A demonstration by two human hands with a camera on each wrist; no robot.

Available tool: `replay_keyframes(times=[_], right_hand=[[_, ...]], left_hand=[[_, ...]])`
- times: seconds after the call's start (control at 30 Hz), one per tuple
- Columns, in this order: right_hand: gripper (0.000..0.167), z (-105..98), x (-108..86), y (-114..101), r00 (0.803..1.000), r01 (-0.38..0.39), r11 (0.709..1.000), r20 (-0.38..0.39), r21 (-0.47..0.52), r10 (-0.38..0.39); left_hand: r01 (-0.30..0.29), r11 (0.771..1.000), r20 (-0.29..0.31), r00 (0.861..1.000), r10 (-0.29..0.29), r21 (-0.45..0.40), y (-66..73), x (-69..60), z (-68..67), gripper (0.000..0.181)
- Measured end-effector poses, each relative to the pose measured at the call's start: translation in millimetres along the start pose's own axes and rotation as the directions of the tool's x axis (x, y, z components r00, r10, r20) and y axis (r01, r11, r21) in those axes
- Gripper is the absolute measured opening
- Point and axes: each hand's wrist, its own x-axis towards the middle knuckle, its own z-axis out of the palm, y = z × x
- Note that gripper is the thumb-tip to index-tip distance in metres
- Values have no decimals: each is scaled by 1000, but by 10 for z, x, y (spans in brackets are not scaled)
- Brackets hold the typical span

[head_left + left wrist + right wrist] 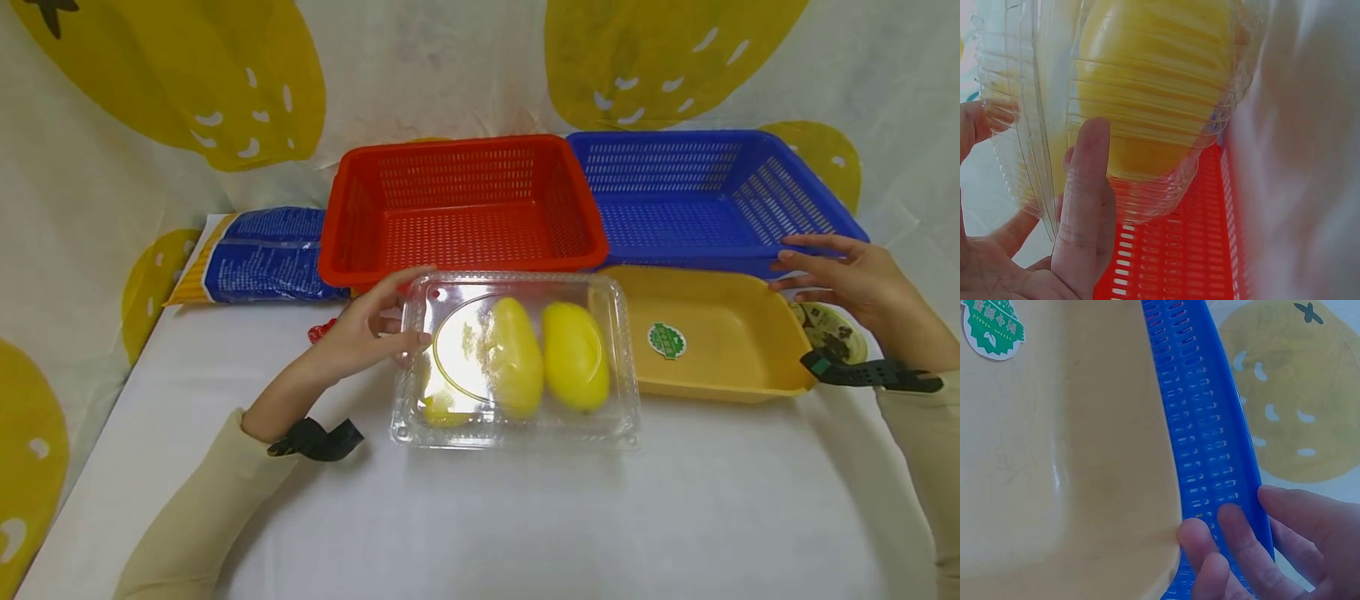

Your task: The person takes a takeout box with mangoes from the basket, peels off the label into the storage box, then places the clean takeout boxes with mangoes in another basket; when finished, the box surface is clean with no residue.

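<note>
My left hand (367,329) holds a clear plastic clamshell box (517,435) by its left side, above the table in front of the red basket. Yellow mangoes (576,357) show through the lid, partly hidden by glare. In the left wrist view the thumb and fingers (1082,194) press on the box's ribbed wall. At the right, my right hand (862,279) stretches its loosely bent fingers to the rim of a blue basket (660,223) and the near corner of a tan tray (735,329). The right wrist view shows fingertips touching the blue rim.
A red basket (461,237) stands at the back, left of the blue one. Left of it lies a blue and yellow packet (273,254). A round labelled tub (836,329) sits right of the tray. Something small and red (321,331) lies behind the left hand.
</note>
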Motion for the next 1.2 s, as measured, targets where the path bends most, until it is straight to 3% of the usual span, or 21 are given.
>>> replay_keyframes(times=[0.13,0.5,0.8,1.03,1.2], right_hand=[[22,-13,7,22,1000,5,999,4,44,-5],[20,-4,-5,7,998,-28,997,-55,-77,24],[18,41,-27,-16,997,-53,994,-62,-92,48],[16,32,-8,11,997,-54,997,-65,-54,51],[18,6,-17,32,999,-32,996,-29,82,35]], left_hand=[[6,1000,6,1000,-6,1,41,46,7,72],[50,999,-6,999,-50,21,157,218,86,72],[20,1000,-11,1000,-20,9,232,357,188,71],[14,1000,-20,1000,-14,3,301,471,230,70],[18,1000,-55,998,-18,2,353,574,265,70]])
